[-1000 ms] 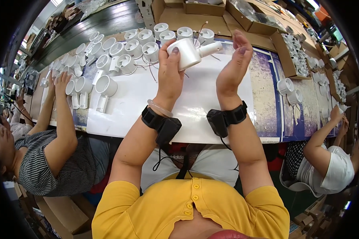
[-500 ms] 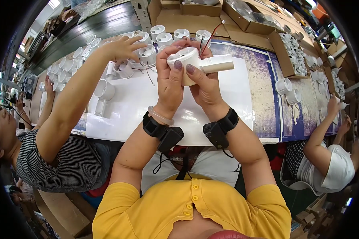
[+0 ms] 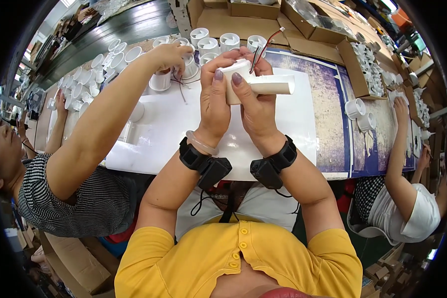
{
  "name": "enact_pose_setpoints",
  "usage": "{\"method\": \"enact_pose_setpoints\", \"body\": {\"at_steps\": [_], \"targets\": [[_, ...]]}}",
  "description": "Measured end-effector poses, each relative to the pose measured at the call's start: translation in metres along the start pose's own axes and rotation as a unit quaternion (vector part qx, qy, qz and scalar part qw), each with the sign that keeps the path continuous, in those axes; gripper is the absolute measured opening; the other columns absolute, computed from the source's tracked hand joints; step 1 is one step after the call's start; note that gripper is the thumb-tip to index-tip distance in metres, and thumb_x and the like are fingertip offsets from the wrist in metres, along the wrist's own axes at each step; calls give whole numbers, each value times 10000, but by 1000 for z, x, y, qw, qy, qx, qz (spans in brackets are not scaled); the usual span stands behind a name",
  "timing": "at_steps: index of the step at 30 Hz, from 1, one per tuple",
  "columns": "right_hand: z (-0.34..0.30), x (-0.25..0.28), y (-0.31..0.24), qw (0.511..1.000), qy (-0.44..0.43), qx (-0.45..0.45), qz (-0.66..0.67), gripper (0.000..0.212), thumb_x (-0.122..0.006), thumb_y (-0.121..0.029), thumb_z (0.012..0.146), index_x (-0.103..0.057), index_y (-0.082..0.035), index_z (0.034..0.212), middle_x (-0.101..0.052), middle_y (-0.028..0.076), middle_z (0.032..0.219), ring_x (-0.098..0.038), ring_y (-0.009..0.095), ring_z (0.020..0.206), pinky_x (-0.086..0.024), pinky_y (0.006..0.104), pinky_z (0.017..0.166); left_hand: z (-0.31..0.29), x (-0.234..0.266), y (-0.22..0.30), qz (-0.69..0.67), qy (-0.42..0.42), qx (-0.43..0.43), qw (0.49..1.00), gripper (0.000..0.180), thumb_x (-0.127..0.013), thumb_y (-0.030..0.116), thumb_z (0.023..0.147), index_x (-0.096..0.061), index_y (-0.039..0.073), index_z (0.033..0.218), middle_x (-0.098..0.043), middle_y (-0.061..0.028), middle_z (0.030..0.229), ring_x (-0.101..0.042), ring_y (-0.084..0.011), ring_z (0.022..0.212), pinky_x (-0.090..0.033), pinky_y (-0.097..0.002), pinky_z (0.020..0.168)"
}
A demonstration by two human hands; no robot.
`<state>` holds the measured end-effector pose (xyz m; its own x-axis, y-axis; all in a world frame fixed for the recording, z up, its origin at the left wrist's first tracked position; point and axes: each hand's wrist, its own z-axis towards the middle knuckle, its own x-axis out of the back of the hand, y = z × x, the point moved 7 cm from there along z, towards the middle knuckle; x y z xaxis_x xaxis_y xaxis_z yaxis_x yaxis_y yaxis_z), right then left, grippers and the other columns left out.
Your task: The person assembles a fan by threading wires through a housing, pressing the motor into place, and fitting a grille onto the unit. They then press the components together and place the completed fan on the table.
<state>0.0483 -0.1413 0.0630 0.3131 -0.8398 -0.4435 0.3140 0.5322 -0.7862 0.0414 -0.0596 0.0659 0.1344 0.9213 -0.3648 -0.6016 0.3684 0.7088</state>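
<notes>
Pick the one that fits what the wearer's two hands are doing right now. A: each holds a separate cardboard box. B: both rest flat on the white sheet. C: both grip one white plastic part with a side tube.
C: the left hand and right hand close together on the white plastic part, raised above the white sheet.

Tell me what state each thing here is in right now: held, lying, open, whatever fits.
White plastic part: held up off the table in both hands.
Left hand: gripping the part.
Right hand: gripping the part.
Red and black wires: sticking up from the part, loose.
Co-worker's hand: resting on a white part on the table.
Cardboard boxes: open.
</notes>
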Motion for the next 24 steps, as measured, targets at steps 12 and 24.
{"method": "enact_pose_setpoints", "body": {"at_steps": [12,24], "targets": [[-4,0,-27,894,-33,255,-366,547,-750,-275,767,-426,5,1107,-466,92,1054,-479,187,965,-413,320,846,-4,-4,-4,-121,-29,23,992,190,-378,200,995,-415,75,1132,-441,-142,1258,-468,-204,1135,-385,-335,993],[3,-5,-27,915,-69,246,-311,590,-566,-549,844,-475,-15,1075,-481,86,1074,-474,186,966,-398,321,870,-5,15,-11,-28,82,66,994,327,-273,324,1024,-440,54,1105,-496,-121,1148,-486,-195,1091,-377,-335,986]]}}
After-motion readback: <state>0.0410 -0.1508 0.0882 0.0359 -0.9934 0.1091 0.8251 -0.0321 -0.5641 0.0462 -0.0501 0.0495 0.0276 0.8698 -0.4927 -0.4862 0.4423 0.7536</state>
